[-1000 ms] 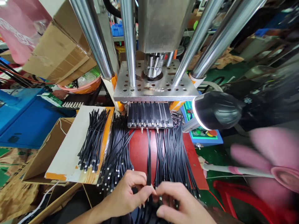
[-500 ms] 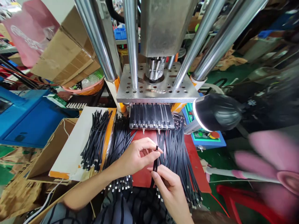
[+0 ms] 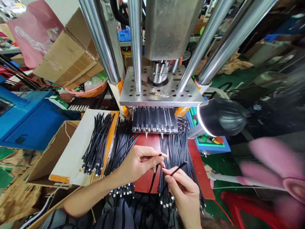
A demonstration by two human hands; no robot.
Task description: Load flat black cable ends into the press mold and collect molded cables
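Note:
My left hand (image 3: 140, 160) pinches one black strap, which hangs down over the red board (image 3: 145, 184). Just to the right, my right hand (image 3: 182, 187) holds another black strap (image 3: 179, 168) between thumb and fingers, its end sticking up to the right. The hands are apart. Beyond them sits a black fixture (image 3: 154, 119) with straps laid side by side and metal ends along its front edge. Black straps (image 3: 188, 152) spread over the board to the right, and others (image 3: 121, 140) to the left.
A steel press plate (image 3: 159, 95) hangs above the fixture between metal columns. A strap bundle (image 3: 98, 140) lies on a white board (image 3: 69, 149) at the left. A lamp (image 3: 221, 116), a control box (image 3: 214, 144) and a pink fan (image 3: 274, 159) stand at the right.
My hands have moved apart, the right one going rightward with a strap. The two straps, earlier together between both hands, are now separate, one in each hand.

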